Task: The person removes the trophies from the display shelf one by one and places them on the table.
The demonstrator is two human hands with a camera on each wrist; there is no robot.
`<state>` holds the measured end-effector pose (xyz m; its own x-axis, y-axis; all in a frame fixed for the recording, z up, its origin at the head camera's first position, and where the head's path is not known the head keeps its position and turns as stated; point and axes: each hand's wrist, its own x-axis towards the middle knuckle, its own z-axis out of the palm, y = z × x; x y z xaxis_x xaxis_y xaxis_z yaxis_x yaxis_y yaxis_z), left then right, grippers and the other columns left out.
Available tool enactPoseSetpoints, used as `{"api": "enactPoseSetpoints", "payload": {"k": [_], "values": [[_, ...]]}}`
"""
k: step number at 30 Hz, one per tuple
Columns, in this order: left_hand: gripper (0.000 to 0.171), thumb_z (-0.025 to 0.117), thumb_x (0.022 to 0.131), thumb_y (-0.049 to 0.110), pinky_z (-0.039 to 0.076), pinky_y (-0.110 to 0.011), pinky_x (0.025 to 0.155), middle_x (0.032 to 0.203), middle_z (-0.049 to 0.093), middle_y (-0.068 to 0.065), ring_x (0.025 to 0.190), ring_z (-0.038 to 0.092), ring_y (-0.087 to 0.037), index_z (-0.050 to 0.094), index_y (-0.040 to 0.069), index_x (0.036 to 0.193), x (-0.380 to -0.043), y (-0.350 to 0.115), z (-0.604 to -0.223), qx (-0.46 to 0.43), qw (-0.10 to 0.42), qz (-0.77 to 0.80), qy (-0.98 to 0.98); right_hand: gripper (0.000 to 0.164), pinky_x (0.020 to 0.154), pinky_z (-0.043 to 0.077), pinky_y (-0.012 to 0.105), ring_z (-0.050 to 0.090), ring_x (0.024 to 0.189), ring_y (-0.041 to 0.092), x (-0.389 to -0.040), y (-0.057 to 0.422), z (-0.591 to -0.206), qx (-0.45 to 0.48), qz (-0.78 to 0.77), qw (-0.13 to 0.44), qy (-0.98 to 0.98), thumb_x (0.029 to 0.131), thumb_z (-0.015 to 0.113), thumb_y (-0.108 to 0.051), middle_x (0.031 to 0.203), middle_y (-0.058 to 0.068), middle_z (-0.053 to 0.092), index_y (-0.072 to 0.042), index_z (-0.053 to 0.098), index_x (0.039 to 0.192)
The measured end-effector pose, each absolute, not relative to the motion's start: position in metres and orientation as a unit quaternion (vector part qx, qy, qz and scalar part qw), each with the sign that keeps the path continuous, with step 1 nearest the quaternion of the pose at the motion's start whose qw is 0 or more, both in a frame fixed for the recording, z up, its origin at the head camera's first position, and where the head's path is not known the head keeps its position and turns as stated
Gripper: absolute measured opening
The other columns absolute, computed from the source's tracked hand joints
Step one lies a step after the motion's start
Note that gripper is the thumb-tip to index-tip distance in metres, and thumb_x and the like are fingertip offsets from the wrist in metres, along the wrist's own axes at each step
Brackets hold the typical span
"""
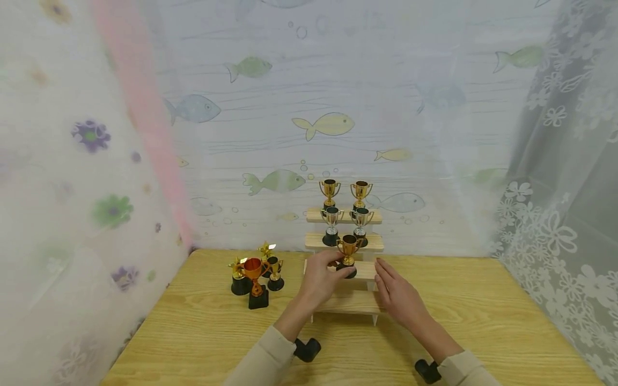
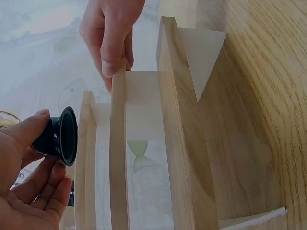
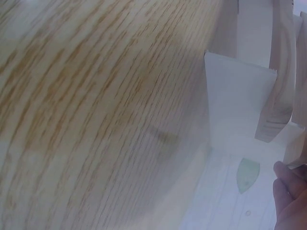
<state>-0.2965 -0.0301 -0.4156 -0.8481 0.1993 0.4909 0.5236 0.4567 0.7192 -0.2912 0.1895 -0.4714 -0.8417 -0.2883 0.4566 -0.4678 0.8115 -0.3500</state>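
Note:
My left hand [image 1: 319,280] pinches a small bronze-gold trophy cup [image 1: 348,245] by its black base [image 2: 62,136]. In the left wrist view, that base is held apart from the step boards. The cup is in front of the third tier of a stepped wooden display rack [image 1: 350,302] with white supports. My right hand [image 1: 402,296] rests its fingertips against the right end of that tier's board [image 2: 118,143], fingers mostly straight. Two silver trophy cups [image 1: 332,219] stand on the tier above, and two gold trophy cups [image 1: 360,190] on the top one.
Left of the rack, an orange-red trophy cup [image 1: 256,273], a small gold cup [image 1: 274,268] and star-topped trophies [image 1: 238,281] stand grouped on the wooden table [image 1: 193,332]. A fish-patterned curtain [image 1: 328,69] hangs behind. Black devices [image 1: 309,349] are strapped near both wrists.

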Motion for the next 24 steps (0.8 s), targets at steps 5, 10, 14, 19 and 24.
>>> {"api": "enactPoseSetpoints", "payload": {"k": [5,10,14,19,24], "values": [[0.023,0.082,0.089,0.019,0.058,-0.044,0.086,0.110,0.076,-0.003,0.102,0.070,-0.019,0.079,0.011,0.111,-0.294,-0.035,-0.416,-0.209,0.181,-0.468,-0.839,0.046,0.100,0.049,0.057,0.053,0.134,0.041,-0.293,0.190,-0.472,0.202,0.236,0.191,-0.931,0.111,0.046,-0.020,0.156,0.021,0.044,0.006,0.048,0.148],[0.026,0.081,0.090,0.019,0.058,-0.045,0.087,0.111,0.075,-0.005,0.103,0.069,-0.022,0.078,0.008,0.113,-0.293,-0.040,-0.417,-0.203,0.176,-0.476,-0.837,0.045,0.101,0.048,0.057,0.052,0.134,0.042,-0.294,0.190,-0.473,0.204,0.238,0.195,-0.930,0.111,0.046,-0.020,0.156,0.022,0.044,0.007,0.049,0.147],[0.024,0.080,0.091,0.021,0.057,-0.045,0.085,0.109,0.075,-0.006,0.100,0.068,-0.022,0.078,0.008,0.112,-0.292,-0.045,-0.417,-0.205,0.182,-0.462,-0.843,0.045,0.101,0.048,0.057,0.053,0.133,0.042,-0.293,0.190,-0.474,0.205,0.240,0.197,-0.928,0.110,0.047,-0.019,0.155,0.022,0.045,0.007,0.049,0.147],[0.024,0.079,0.091,0.022,0.057,-0.045,0.084,0.109,0.075,-0.007,0.098,0.067,-0.023,0.079,0.008,0.111,-0.290,-0.050,-0.417,-0.203,0.189,-0.454,-0.847,0.045,0.101,0.048,0.057,0.053,0.133,0.043,-0.293,0.190,-0.473,0.209,0.240,0.199,-0.927,0.111,0.046,-0.019,0.155,0.023,0.045,0.008,0.049,0.147],[0.027,0.080,0.091,0.022,0.057,-0.044,0.085,0.111,0.075,-0.006,0.100,0.068,-0.024,0.078,0.007,0.113,-0.289,-0.055,-0.417,-0.195,0.186,-0.457,-0.848,0.045,0.102,0.048,0.057,0.053,0.134,0.042,-0.292,0.190,-0.473,0.210,0.241,0.200,-0.926,0.111,0.045,-0.019,0.155,0.023,0.045,0.008,0.048,0.147]]}}
